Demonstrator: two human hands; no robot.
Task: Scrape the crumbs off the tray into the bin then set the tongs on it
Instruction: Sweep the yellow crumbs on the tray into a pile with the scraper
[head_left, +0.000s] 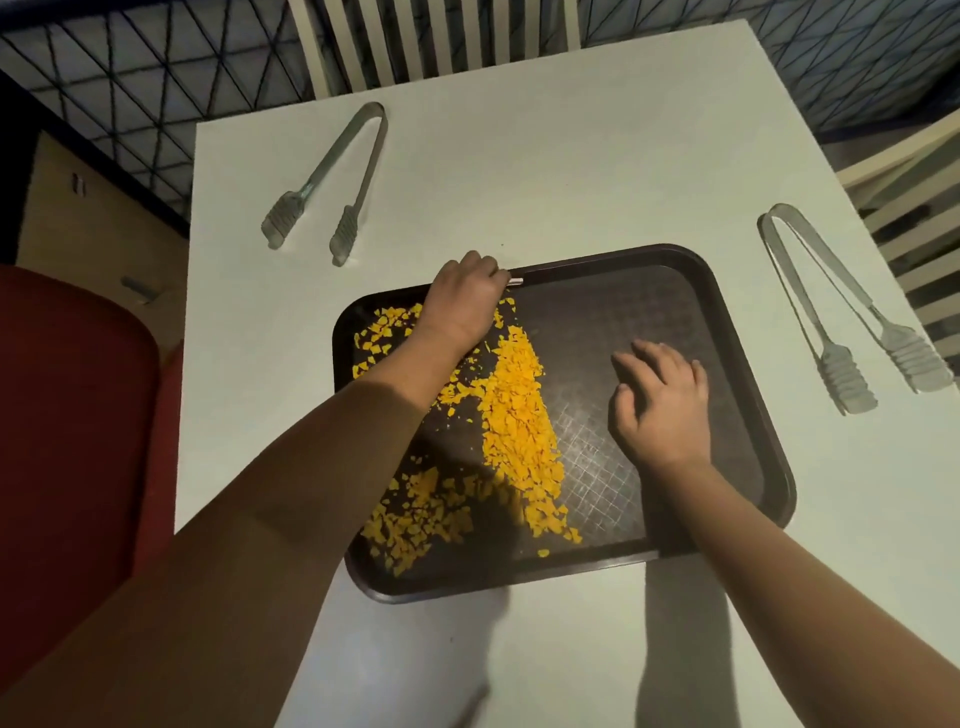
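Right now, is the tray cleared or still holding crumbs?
Still holding crumbs. Orange crumbs cover the left half of the tray, banked in a ridge down its middle; the right half is mostly bare.

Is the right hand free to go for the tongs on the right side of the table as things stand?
Probably yes. The right hand rests open on the bare part of the tray and holds nothing. The right-side tongs lie on the table just past the tray's rim, with nothing between them and the hand.
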